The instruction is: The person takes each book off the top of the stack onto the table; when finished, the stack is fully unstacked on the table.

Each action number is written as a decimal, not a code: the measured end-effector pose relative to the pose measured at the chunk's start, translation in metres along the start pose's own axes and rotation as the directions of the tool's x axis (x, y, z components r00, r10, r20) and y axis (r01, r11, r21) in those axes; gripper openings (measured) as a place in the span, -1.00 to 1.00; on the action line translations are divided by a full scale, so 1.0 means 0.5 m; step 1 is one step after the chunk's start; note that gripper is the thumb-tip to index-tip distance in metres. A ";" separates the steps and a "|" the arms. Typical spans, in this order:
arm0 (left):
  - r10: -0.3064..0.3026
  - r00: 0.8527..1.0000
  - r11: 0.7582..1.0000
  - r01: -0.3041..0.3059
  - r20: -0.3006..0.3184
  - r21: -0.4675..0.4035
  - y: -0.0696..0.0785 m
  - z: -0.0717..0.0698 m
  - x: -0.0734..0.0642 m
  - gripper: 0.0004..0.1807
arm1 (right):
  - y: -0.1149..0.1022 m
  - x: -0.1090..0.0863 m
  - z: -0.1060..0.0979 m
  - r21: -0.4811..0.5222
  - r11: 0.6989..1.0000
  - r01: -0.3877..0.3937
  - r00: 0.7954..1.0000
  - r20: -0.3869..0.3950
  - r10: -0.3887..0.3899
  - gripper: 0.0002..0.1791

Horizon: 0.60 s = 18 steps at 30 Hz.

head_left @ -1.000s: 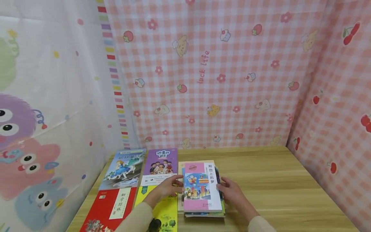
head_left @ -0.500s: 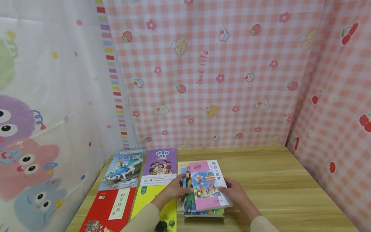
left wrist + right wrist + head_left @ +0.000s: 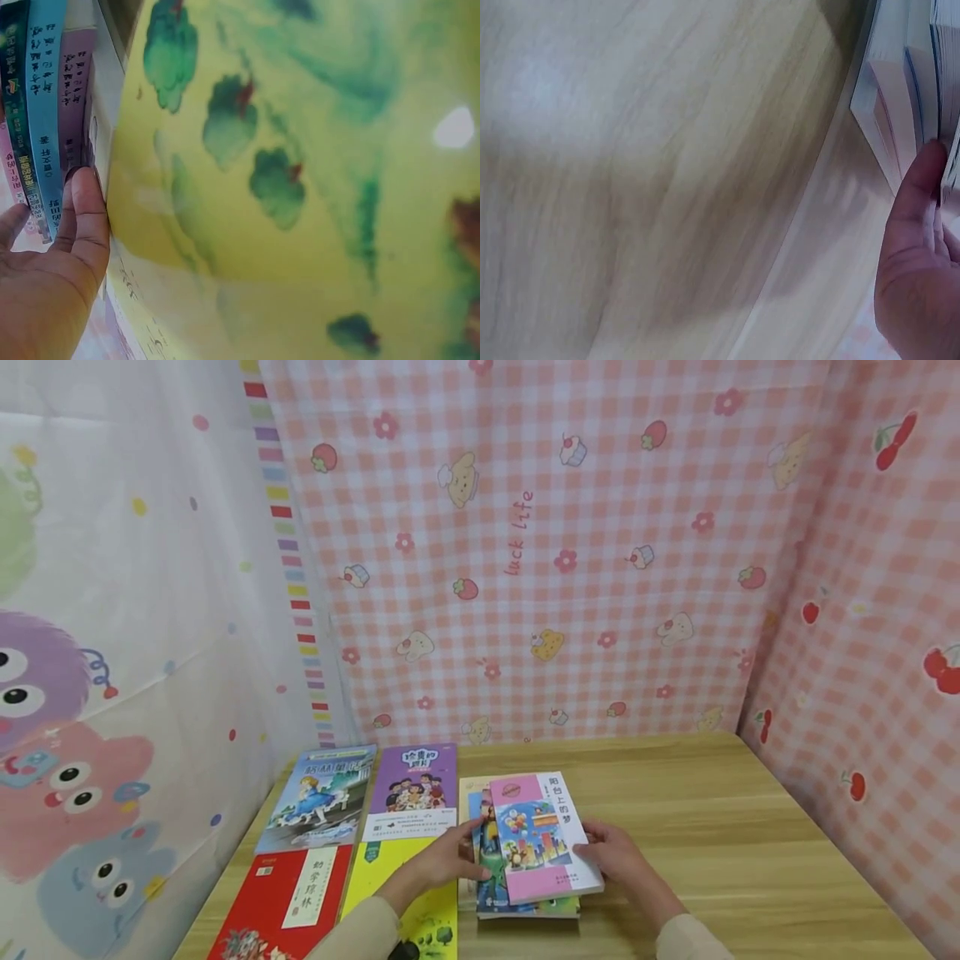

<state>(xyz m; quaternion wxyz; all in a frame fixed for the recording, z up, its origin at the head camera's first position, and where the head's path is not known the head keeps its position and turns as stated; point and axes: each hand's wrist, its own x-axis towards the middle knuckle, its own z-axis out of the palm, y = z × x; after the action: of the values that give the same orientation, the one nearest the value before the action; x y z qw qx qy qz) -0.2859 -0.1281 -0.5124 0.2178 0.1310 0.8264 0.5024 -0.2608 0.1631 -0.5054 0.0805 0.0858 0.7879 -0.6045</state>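
Note:
A pink-and-white paperback book (image 3: 534, 839) lies skewed on top of a book stack, shifted right of the books below. My right hand (image 3: 618, 858) pinches its right edge, thumb on the cover. Beneath it shows a dark green and blue picture-cover book (image 3: 492, 885), its left part uncovered. My left hand (image 3: 442, 864) rests against the stack's left side, thumb by the green book. The left wrist view shows its fingertips at the spines, near a purple spine (image 3: 73, 112) and a light blue spine (image 3: 45, 97). In the right wrist view, right-hand fingers (image 3: 922, 180) touch the page edges.
Left of the stack lie a blue book (image 3: 318, 797), a purple book (image 3: 415, 785), a red book (image 3: 281, 893) and a yellow book (image 3: 431, 910) in two rows. The wooden table (image 3: 697, 835) extends right. Patterned curtains (image 3: 525, 610) stand behind and at the sides.
The pink-and-white book has slid right and turned askew, uncovering the green book. My right hand now pinches its edge, and my left thumb has drawn back from it.

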 end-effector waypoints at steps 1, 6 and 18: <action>0.000 1.000 1.000 0.000 0.001 -0.002 -0.001 0.000 0.000 -0.01 | 0.001 0.000 -0.001 0.025 1.000 -0.013 1.000 0.007 0.013 -0.42; 0.008 1.000 0.999 -0.008 0.009 -0.031 -0.003 0.002 0.001 0.00 | -0.002 0.001 -0.005 0.107 0.994 -0.002 1.000 0.001 0.002 -0.42; 0.013 1.000 1.000 -0.013 0.013 -0.023 -0.008 0.001 -0.004 0.00 | -0.028 0.015 -0.066 0.197 0.980 0.026 0.999 -0.039 -0.018 -0.39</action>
<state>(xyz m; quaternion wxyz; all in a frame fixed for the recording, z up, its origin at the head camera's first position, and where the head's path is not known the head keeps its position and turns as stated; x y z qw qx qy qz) -0.2839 -0.1303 -0.5156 0.2218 0.1372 0.8181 0.5125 -0.2721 0.1917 -0.4856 0.0503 0.0959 0.7261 -0.6790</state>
